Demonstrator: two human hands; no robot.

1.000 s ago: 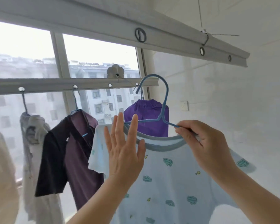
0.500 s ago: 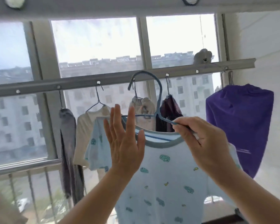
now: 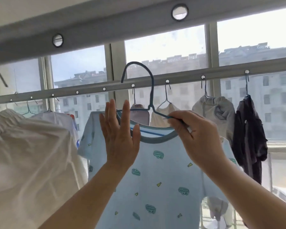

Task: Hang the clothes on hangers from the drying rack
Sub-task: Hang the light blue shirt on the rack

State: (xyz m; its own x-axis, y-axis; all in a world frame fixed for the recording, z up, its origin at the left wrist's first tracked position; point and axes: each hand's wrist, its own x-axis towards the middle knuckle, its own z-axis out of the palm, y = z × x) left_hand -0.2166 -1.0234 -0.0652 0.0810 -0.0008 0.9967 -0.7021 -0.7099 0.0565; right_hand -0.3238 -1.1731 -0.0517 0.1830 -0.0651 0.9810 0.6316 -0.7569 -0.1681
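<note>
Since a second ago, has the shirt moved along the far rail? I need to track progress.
Yes. The shirt, on the hanger gripped by the right hand, went left along the far rail, away from the purple garment, now out of view.

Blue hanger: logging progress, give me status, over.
Right hand pinches hanger arm; left hand open, flat by the shirt. Hook free, not yet on a rail. Hung clothes crowd far rail.

The far drying rail [image 3: 185, 80] carries hangers with a grey garment [image 3: 213, 111] and a dark garment [image 3: 249, 129] at right.
</note>
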